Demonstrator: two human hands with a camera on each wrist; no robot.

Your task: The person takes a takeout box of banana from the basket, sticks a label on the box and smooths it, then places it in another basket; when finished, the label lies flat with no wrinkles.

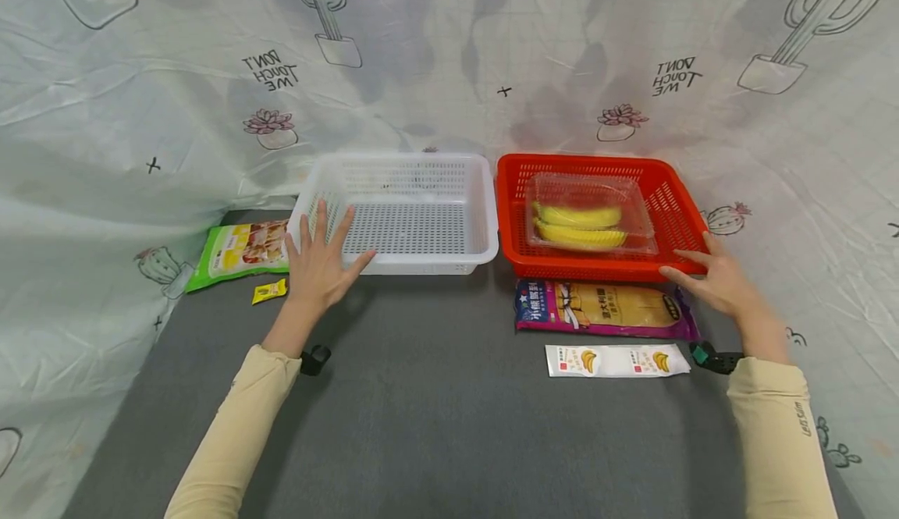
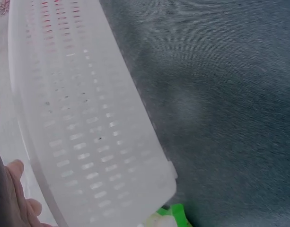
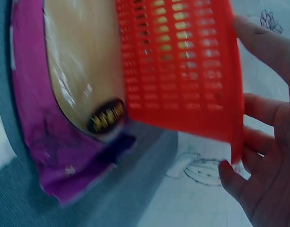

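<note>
My left hand [image 1: 316,265], fingers spread, reaches over the left front corner of a white plastic basket [image 1: 485,215]. The left wrist view shows the perforated side of this white basket [image 2: 97,123], with fingertips [image 2: 16,168] beside its rim. My right hand [image 1: 723,281] is at the right front corner of a red plastic basket [image 1: 677,215], its loosely spread fingers right at the rim. In the right wrist view, fingers [image 3: 263,106] overlap the edge of the red basket [image 3: 182,94]. Inside the red basket lies a clear lidded box [image 1: 635,226] with bananas [image 1: 579,234].
A purple noodle packet [image 1: 611,306] lies before the red basket, with a white banana-print packet [image 1: 614,360] nearer me. Left of the white basket are a green food bag [image 1: 232,254] and a small yellow packet [image 1: 269,291]. A printed cloth [image 1: 435,58] hangs behind the grey table [image 1: 435,410].
</note>
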